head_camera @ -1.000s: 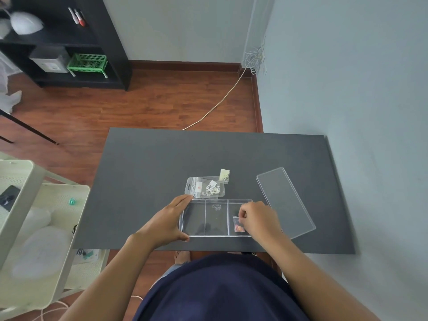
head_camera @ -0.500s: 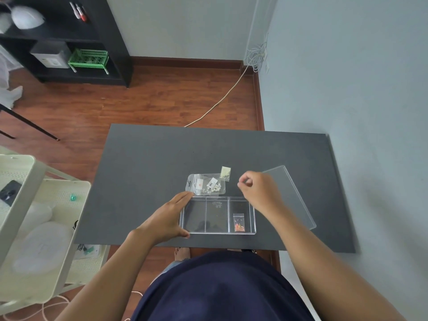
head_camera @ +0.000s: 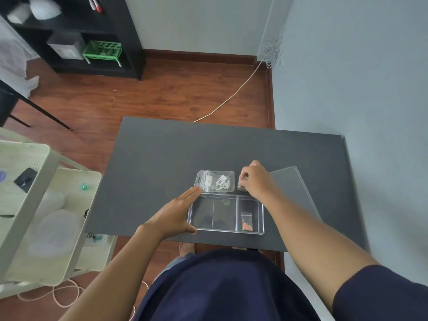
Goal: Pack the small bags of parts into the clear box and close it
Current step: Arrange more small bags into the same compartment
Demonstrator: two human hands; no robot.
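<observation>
The clear box (head_camera: 224,213) lies open near the front edge of the dark table (head_camera: 162,158). Its right compartment holds a small bag of orange parts (head_camera: 246,221); the other two compartments are bare. My left hand (head_camera: 173,214) grips the box's left end, thumb at the front, fingers along the back corner. Just behind the box lies a larger bag of white parts (head_camera: 216,181). To its right my right hand (head_camera: 257,181) pinches a tiny pale bag (head_camera: 240,187), mostly hidden by the fingers. The clear lid (head_camera: 291,188) lies flat behind my right forearm.
A cream trolley (head_camera: 46,205) with white items stands close to the table's left side. The grey wall (head_camera: 370,112) runs along the table's right edge. A black shelf unit (head_camera: 97,42) and a cable (head_camera: 231,98) are on the wooden floor beyond.
My right hand let go of the orange-parts bag in the right compartment, rose past the box's back edge and closed on the tiny pale bag. My left hand stayed on the box.
</observation>
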